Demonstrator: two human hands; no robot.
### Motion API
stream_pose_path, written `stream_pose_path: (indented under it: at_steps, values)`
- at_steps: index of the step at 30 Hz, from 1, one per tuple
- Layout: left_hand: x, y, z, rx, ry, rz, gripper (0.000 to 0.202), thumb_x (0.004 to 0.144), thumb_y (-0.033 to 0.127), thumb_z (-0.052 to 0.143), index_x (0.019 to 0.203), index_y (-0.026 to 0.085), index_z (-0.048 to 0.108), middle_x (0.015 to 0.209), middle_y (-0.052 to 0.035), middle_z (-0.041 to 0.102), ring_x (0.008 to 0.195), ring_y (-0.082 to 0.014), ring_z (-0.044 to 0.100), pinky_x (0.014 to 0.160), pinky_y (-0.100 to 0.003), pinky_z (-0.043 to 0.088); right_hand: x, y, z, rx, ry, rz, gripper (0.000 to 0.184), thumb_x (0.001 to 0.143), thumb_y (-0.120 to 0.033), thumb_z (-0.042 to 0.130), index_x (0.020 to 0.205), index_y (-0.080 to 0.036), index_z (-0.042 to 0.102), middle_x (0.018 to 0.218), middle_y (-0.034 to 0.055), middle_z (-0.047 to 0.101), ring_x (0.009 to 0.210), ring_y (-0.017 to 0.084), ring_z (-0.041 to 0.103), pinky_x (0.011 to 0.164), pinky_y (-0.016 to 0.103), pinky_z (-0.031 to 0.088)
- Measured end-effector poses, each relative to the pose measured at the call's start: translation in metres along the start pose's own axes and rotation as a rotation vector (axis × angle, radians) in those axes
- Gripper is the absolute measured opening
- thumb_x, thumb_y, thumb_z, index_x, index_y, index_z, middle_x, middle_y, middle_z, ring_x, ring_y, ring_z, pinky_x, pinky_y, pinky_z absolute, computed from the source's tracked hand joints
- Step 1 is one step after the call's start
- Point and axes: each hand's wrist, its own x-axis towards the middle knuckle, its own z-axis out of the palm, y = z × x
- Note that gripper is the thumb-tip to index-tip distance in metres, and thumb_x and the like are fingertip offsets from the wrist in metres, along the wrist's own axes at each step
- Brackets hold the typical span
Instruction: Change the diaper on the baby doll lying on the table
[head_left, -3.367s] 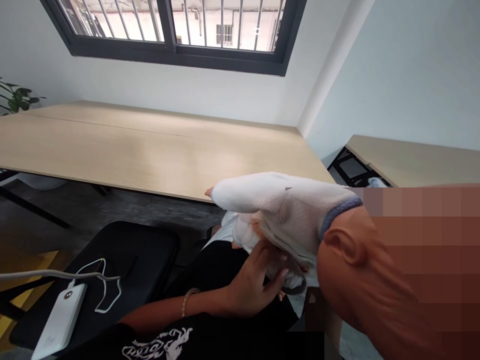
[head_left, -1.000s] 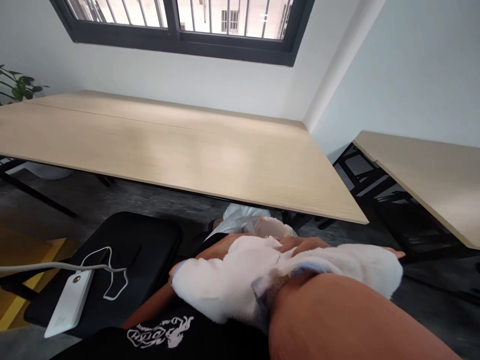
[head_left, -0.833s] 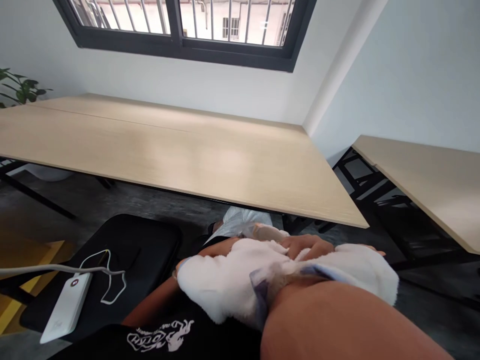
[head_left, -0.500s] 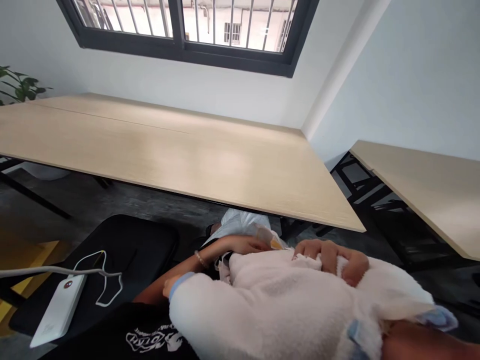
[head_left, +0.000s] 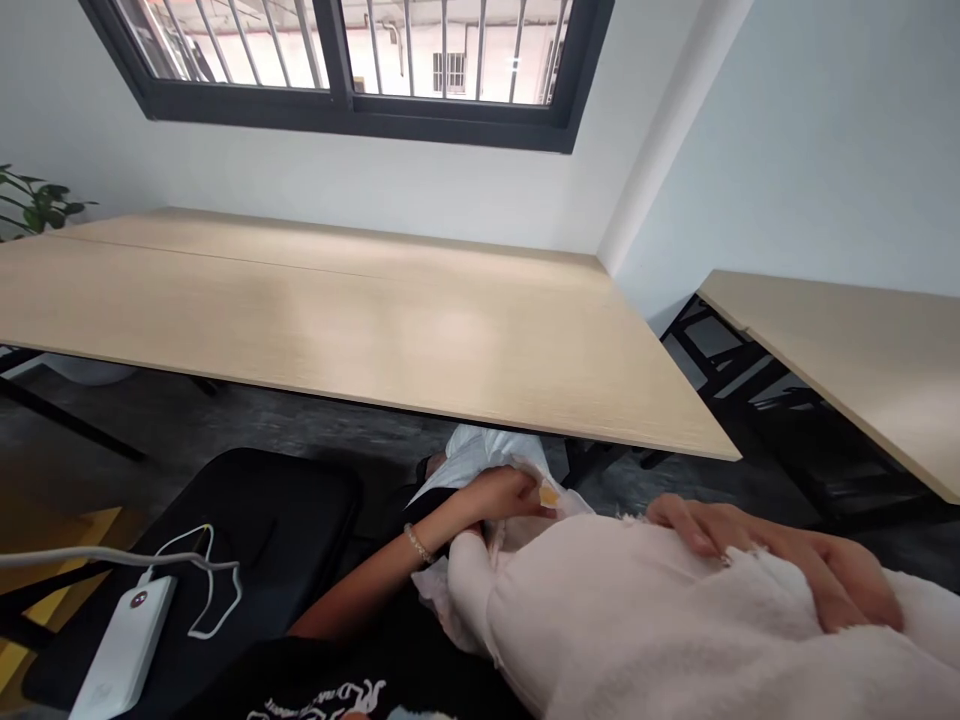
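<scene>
A fluffy white fleece garment (head_left: 675, 640) fills the lower right, bunched over my lap. My right hand (head_left: 787, 560) grips a fold of it, its frayed-looking upper edge showing between the fingers. My left hand (head_left: 514, 492), with a beaded bracelet at the wrist, has its fingers curled on a thin, pale, translucent sheet (head_left: 566, 497) with a yellow patch. That sheet lies at the fleece's far edge. Below the left wrist a smooth, pale rounded part (head_left: 471, 570) shows beside the fleece. What lies under the cloth is hidden.
A black chair (head_left: 277, 540) at the left holds a white power bank (head_left: 124, 640) with a white cable. Ahead stands a long light-wood table (head_left: 420, 330), its front edge just beyond my knees. Another table (head_left: 847, 350) is at the right. A barred window (head_left: 360, 105) is behind.
The fleece and my right hand have shifted right. My left hand has lifted slightly and curled its fingers at the translucent sheet. A small hand in a blue cuff has dropped toward the bottom edge.
</scene>
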Motion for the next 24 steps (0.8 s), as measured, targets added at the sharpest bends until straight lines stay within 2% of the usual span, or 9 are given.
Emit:
stream_pose_path:
  at_steps: [2,5,9,12,15,18,19,21,24]
  values:
    - [-0.006,-0.009,0.003,-0.018,0.071,0.021,0.049,0.078,0.045,0.075,0.054,0.021,0.040,0.051,0.0021,0.042,0.048,-0.0120,0.032,0.055,-0.033,0.026,-0.012,-0.001,0.025,-0.057,0.226,0.222,0.048,0.045,-0.078,0.051,0.050,-0.031,0.054,0.045,0.0005,0.049,0.089,0.028,0.068,0.069,0.041,0.039]
    - [-0.015,-0.019,0.002,0.029,0.129,-0.048,0.045,0.071,0.043,0.081,0.057,0.021,0.045,0.054,0.0013,0.043,0.055,-0.0141,0.038,0.060,-0.032,0.028,-0.015,-0.002,0.050,-0.102,0.585,0.543,0.060,0.054,-0.082,0.041,0.046,-0.024,0.048,0.041,0.0004,0.044,0.089,0.027,0.068,0.069,0.042,0.036]
    - [-0.020,-0.024,-0.005,0.073,0.254,-0.232,0.050,0.076,0.047,0.076,0.056,0.021,0.039,0.055,0.0010,0.040,0.058,-0.0154,0.040,0.062,-0.033,0.025,0.008,0.000,0.041,-0.015,1.168,1.000,0.073,0.069,-0.081,0.016,0.040,-0.017,0.036,0.034,-0.0008,0.024,0.068,0.020,0.064,0.065,0.041,0.031]
    - [-0.020,-0.026,-0.010,0.018,0.412,-0.249,0.051,0.074,0.055,0.078,0.067,0.022,0.040,0.064,0.0025,0.045,0.063,-0.0156,0.044,0.062,-0.030,0.029,0.030,0.006,0.024,0.020,1.606,1.290,0.074,0.073,-0.076,0.002,0.040,-0.014,0.024,0.035,-0.0028,0.005,0.047,0.010,0.050,0.061,0.037,0.029]
    - [-0.019,-0.026,-0.014,-0.044,0.581,-0.120,0.051,0.067,0.051,0.085,0.088,0.021,0.050,0.092,-0.0024,0.058,0.088,-0.0207,0.057,0.077,-0.030,0.043,0.048,0.012,0.021,-0.287,2.054,1.549,0.073,0.075,-0.077,0.012,0.041,-0.013,0.022,0.034,-0.0051,-0.002,0.037,0.004,0.036,0.059,0.034,0.028]
    - [-0.017,-0.018,-0.020,-0.063,0.516,0.050,0.061,0.067,0.041,0.088,0.114,0.020,0.056,0.120,-0.0091,0.062,0.116,-0.0274,0.056,0.101,-0.039,0.042,0.054,0.020,0.034,-0.593,2.522,1.692,0.070,0.078,-0.072,0.031,0.041,-0.013,0.034,0.032,-0.0071,0.012,0.037,0.003,0.037,0.060,0.034,0.029]
    - [-0.015,-0.015,-0.022,-0.084,0.441,0.113,0.061,0.069,0.040,0.087,0.119,0.021,0.057,0.124,-0.0094,0.063,0.118,-0.0281,0.056,0.104,-0.040,0.040,0.051,0.022,0.041,-0.628,2.619,1.676,0.072,0.077,-0.075,0.028,0.041,-0.013,0.037,0.032,-0.0070,0.015,0.038,0.003,0.038,0.061,0.035,0.029]
    - [-0.009,-0.006,-0.025,-0.146,0.272,0.215,0.050,0.074,0.040,0.083,0.114,0.020,0.062,0.114,-0.0079,0.068,0.107,-0.0263,0.061,0.096,-0.036,0.044,0.040,0.022,0.053,-0.520,2.657,1.660,0.079,0.074,-0.081,0.016,0.041,-0.013,0.040,0.034,-0.0056,0.021,0.044,0.006,0.047,0.063,0.037,0.030]
    - [0.002,0.003,-0.026,-0.221,0.096,0.243,0.029,0.082,0.043,0.074,0.087,0.018,0.062,0.084,-0.0034,0.065,0.078,-0.0190,0.059,0.071,-0.029,0.043,0.022,0.005,0.056,-0.007,2.450,1.847,0.078,0.072,-0.085,0.030,0.045,-0.014,0.046,0.041,-0.0023,0.038,0.074,0.018,0.066,0.068,0.041,0.034]
